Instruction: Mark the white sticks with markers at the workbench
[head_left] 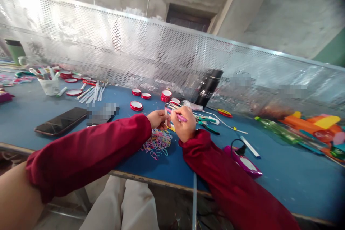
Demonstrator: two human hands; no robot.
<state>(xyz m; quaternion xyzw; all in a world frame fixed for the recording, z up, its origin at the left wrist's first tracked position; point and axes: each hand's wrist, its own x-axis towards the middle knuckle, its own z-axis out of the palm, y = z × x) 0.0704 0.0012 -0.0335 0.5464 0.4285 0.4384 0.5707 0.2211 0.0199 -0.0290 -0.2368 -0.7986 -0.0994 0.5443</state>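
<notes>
My right hand (185,122) is wrapped round a slim purple pen-like tool (180,116), its tip pointing left toward my other hand. Close beside it, my left hand (157,119) is pinched closed at the tool's tip; a small pale piece seems to be between the fingers, too small to name. Just below both hands lies a loose pile of thin, multicoloured rubber bands (158,143) on the blue table. Teal-handled pliers (206,119) rest to the right of my right hand.
Red-rimmed round lids (136,106) and a black bottle (209,88) stand behind the hands. To the left are a phone (63,120) and a cup of markers (50,86). A purple box with a cable (245,163) and a green plastic bottle (277,129) lie right. A perforated metal screen (172,50) borders the back.
</notes>
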